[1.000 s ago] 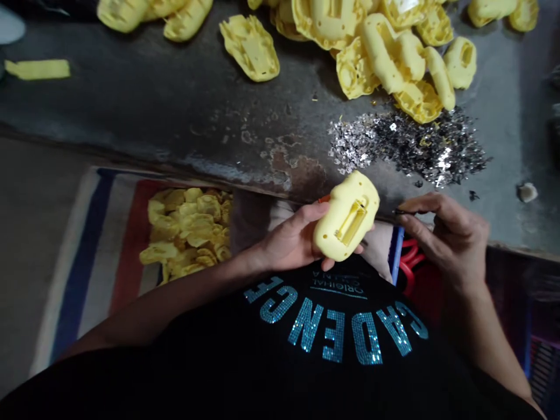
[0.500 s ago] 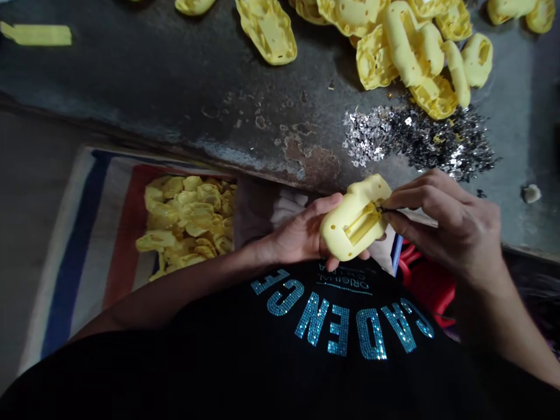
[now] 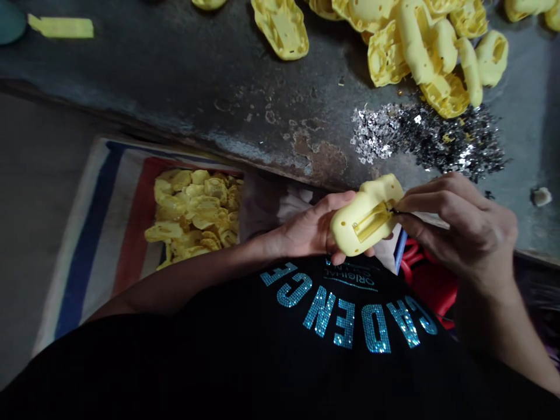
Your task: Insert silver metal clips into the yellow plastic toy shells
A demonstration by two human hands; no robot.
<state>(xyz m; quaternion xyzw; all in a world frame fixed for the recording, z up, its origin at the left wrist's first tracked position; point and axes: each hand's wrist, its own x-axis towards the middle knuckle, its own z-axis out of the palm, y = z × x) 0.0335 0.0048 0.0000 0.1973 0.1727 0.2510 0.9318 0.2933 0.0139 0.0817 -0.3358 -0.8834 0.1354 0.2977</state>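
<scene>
Entered as seen: our left hand point(image 3: 311, 230) cradles a yellow moulded plastic shell point(image 3: 356, 227), fingers point(image 3: 336, 257) curled shut beneath it. Our right hand point(image 3: 468, 227), just beside the shell, pinches a thin dark pointed tool point(image 3: 395, 210) between thumb and forefinger, its tip at the shell's slot point(image 3: 371, 220). Best practice, we judge: brace the shell firmly, work the tip in small strokes. Also listed: metal shavings point(image 3: 429, 140) on a dark metal bench point(image 3: 175, 70).

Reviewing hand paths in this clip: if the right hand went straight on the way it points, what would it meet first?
The yellow moulded part, held in the left hand: the right hand aims its thin dark tool at the part's slot, though depth is unclear.
</scene>
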